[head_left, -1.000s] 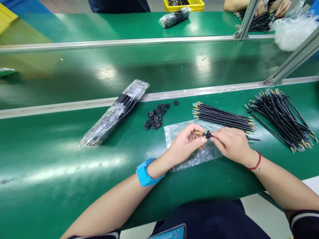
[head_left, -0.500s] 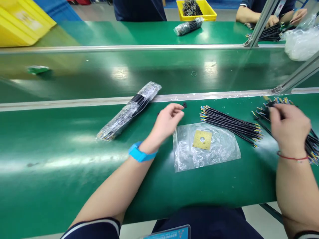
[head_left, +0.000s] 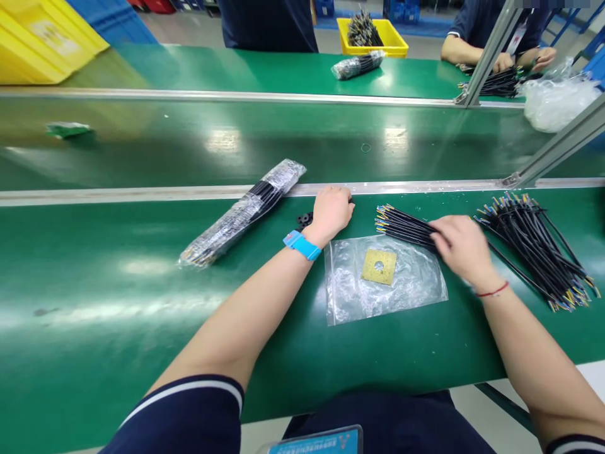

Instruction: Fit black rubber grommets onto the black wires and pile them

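My right hand [head_left: 463,249] is closed over the right part of a small row of black cables [head_left: 401,226] with stripped, coloured wire ends. The hand hides their right ends. My left hand [head_left: 332,211], with a blue band at the wrist, is curled down on the table with its fingertips at a small black part, mostly covered. Several more small black parts [head_left: 304,221] lie beside that wrist. Between the hands, a clear zip bag [head_left: 411,287] lies flat, with a yellow square card [head_left: 379,267] that has a round hole, in or on it.
A larger pile of black cables [head_left: 532,246] lies at the right. Left of my hands is a plastic-wrapped cable bundle [head_left: 246,214]. A metal rail [head_left: 401,187] crosses behind, with a slanted post [head_left: 558,148]. Across the table, a co-worker's hands [head_left: 503,62] are at other cables.
My right hand has moved left from the large cable pile onto the small row. My left hand has shifted slightly right and its fingers now cover the small black part.
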A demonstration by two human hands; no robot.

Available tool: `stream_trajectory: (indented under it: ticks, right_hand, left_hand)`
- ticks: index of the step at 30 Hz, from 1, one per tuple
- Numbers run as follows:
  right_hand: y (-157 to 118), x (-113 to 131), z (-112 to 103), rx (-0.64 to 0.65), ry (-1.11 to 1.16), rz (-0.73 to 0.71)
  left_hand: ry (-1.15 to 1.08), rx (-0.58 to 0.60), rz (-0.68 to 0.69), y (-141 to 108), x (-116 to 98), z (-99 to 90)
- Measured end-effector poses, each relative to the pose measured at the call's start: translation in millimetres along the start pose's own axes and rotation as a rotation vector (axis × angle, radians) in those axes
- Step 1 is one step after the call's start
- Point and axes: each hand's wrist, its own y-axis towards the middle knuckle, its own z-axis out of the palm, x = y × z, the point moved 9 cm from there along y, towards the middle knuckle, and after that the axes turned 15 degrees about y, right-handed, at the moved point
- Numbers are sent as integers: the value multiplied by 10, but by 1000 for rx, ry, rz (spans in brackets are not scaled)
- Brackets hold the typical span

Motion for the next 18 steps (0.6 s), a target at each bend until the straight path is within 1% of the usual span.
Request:
stream_trajectory:
  ticks: [1,3,5,8,10,12,14,15,17,18]
  right_hand:
    - [27,159,185,99,3,-57]
    - [45,323,448,225,-33,-86]
    - [53,332,546,256,-65,-43]
    - [46,257,479,213,21,29]
    - [18,196,379,165,170,93]
    - [-28,193,317,162,326,124]
    - [-82,297,331,253,398,80]
    - [-111,370,356,317,385,42]
    - [-158,491,412,430,282,-12]
    - [-168,533,434,463,214,-27]
  left_hand:
    - [-33,3,21,-16,-26,-9]
    - [-119,3,62,-84,-83,-60]
    - [-244,13,90,-191,-140,-121]
    - [-509,70,72,-380,-194,-152]
    - [-711,137,9,-502,-207,-110]
    - [-921,200,-83,-610,-215,-49]
    - [-1103,241,-169,-698,-236,-4]
    - [-1171,253,-199,-732,-253,8]
    - [-1247,272,-233,-783,-290,19]
    - [-1263,274,-244,-803,-302,22]
